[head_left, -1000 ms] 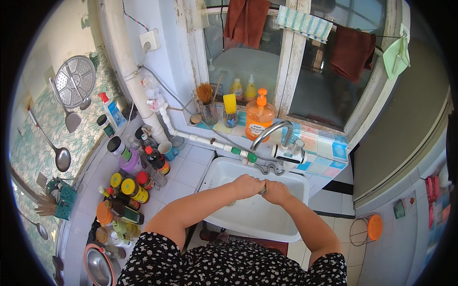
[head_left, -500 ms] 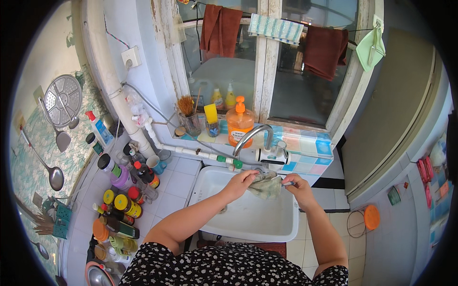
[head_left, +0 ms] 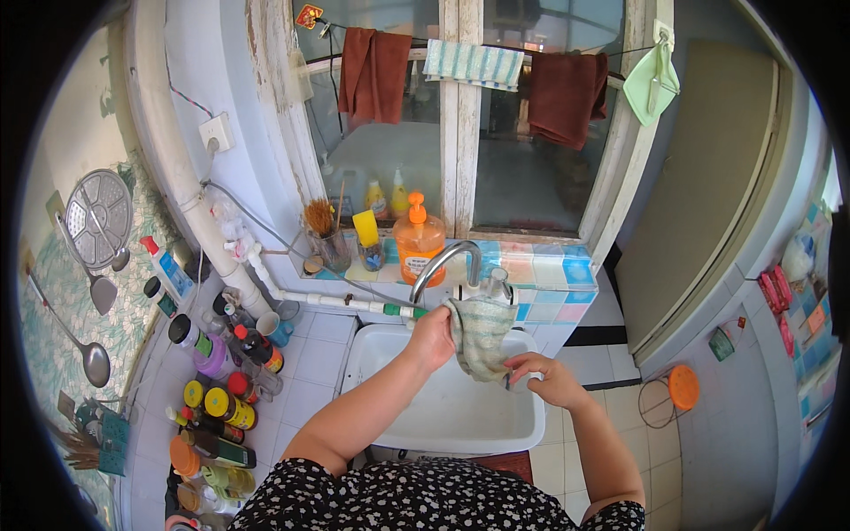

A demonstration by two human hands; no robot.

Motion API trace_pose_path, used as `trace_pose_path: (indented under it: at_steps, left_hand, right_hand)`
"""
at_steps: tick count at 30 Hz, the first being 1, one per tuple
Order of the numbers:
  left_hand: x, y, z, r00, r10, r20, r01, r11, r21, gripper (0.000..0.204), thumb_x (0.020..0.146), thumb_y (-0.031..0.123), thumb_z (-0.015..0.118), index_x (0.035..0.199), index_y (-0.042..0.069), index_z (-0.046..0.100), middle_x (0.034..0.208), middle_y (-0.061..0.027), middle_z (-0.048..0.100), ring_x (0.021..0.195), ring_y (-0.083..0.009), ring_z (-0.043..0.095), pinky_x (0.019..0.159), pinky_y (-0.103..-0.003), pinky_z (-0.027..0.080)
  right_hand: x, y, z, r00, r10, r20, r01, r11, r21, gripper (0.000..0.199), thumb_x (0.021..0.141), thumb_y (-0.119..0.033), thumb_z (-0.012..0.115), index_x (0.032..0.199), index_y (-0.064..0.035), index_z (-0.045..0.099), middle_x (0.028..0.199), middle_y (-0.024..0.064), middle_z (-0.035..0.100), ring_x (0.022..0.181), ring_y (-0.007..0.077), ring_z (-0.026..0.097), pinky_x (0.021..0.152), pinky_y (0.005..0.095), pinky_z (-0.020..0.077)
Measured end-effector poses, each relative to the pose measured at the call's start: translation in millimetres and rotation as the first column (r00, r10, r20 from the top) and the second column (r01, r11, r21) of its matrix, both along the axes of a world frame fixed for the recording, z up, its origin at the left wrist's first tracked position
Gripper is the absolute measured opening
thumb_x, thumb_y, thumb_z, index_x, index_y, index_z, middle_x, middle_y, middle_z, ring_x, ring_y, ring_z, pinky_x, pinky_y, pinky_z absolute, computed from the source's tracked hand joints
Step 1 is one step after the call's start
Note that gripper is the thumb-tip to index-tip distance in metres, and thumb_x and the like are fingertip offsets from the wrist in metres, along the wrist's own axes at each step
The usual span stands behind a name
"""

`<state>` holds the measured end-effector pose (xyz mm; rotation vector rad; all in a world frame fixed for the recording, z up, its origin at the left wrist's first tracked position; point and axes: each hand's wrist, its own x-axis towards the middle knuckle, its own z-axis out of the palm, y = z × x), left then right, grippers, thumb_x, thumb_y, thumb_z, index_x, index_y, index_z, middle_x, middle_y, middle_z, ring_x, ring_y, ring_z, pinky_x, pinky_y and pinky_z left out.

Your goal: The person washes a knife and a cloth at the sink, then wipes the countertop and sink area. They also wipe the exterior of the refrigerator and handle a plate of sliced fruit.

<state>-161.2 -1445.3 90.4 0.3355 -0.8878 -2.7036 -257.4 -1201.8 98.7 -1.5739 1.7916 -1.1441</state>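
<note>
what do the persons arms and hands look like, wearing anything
Both forearms are bare from above the elbow down. The left hand and right hand are bare too: no gloves, and no watch, ring or bracelet that I can make out at this size. The only clothing in view is a black top with small white dots, short-sleeved, its sleeve edge showing on the right upper arm.

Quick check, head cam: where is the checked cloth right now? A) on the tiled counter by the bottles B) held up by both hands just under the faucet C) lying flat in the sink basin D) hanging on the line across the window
B: the left hand grips the checked cloth at its top and the right hand pinches its lower edge, just below the faucet and above the white sink.
</note>
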Motion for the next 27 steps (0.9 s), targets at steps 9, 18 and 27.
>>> trace_pose_path:
  at_steps: [9,18,27]
  left_hand:
    - [13.7,19.9,47.5,0.977,-0.214,0.009,0.213,0.971,-0.105,0.025,0.092,0.014,0.037,0.106,0.0,0.054,0.104,-0.0102,0.061,0.094,-0.0202,0.06,0.084,-0.035,0.048]
    - [25.9,5.8,28.4,0.963,-0.254,0.092,0.255,0.967,0.005,0.046,0.097,0.039,0.034,0.124,0.003,0.043,0.117,-0.0073,0.054,0.11,-0.0178,0.051,0.094,-0.033,0.041]
    - [31.0,-3.2,12.5,0.971,0.101,0.216,0.112,0.604,-0.789,0.033,0.092,0.029,0.052,0.114,0.004,0.053,0.096,-0.0012,0.057,0.088,-0.0084,0.051,0.077,-0.025,0.042]
  right_hand:
    - [2.8,-44.1,-8.6,0.661,-0.239,0.711,0.404,0.912,-0.07,0.052,0.086,-0.023,0.061,0.129,-0.0053,0.038,0.129,0.0091,0.044,0.119,0.0215,0.043,0.096,0.037,0.0382]
    - [7.8,-58.1,29.4,0.545,-0.288,0.787,0.508,0.86,-0.037,0.02,0.09,-0.02,0.058,0.103,-0.0059,0.058,0.094,0.0002,0.063,0.08,0.0092,0.058,0.07,0.0265,0.0482]
    - [-11.0,-34.9,33.8,0.667,-0.453,0.592,0.583,0.811,-0.036,0.02,0.092,-0.019,0.052,0.101,-0.0033,0.059,0.087,0.0001,0.061,0.077,0.0087,0.055,0.068,0.0267,0.0462]
